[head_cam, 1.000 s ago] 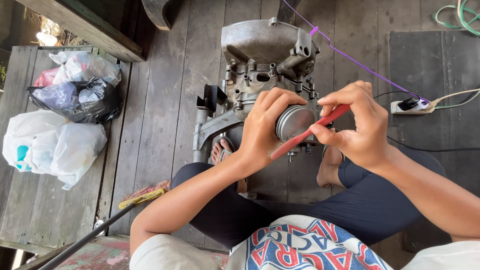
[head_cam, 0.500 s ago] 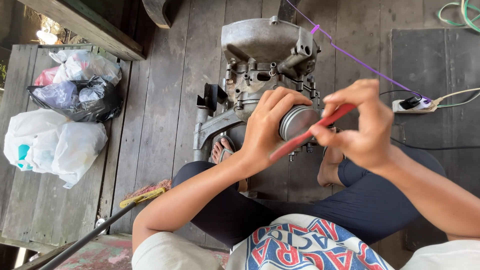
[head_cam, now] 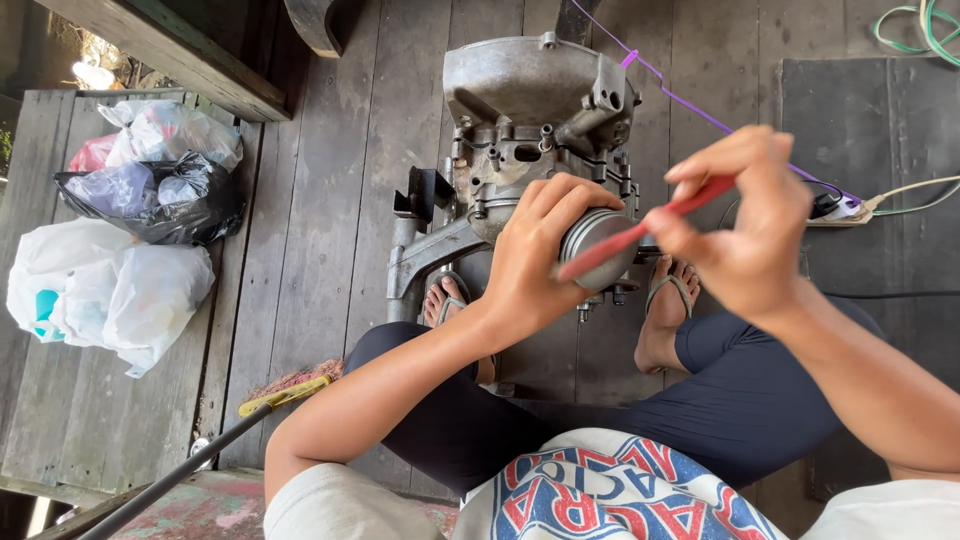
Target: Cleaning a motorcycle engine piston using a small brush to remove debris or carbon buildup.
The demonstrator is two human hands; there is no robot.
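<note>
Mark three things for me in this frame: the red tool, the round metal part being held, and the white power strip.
red tool [head_cam: 640,237], head view, middle of its shaft.
round metal part [head_cam: 592,240], head view, its grey ribbed side.
white power strip [head_cam: 848,208], head view, its body on the floor mat.

Bare forearms, pale short sleeves [head_cam: 320,505] at the lower edge of the frame, white shirt front [head_cam: 610,490] with red and blue lettering, dark navy trousers [head_cam: 740,400], grey-strapped sandals [head_cam: 672,290] at centre
</note>
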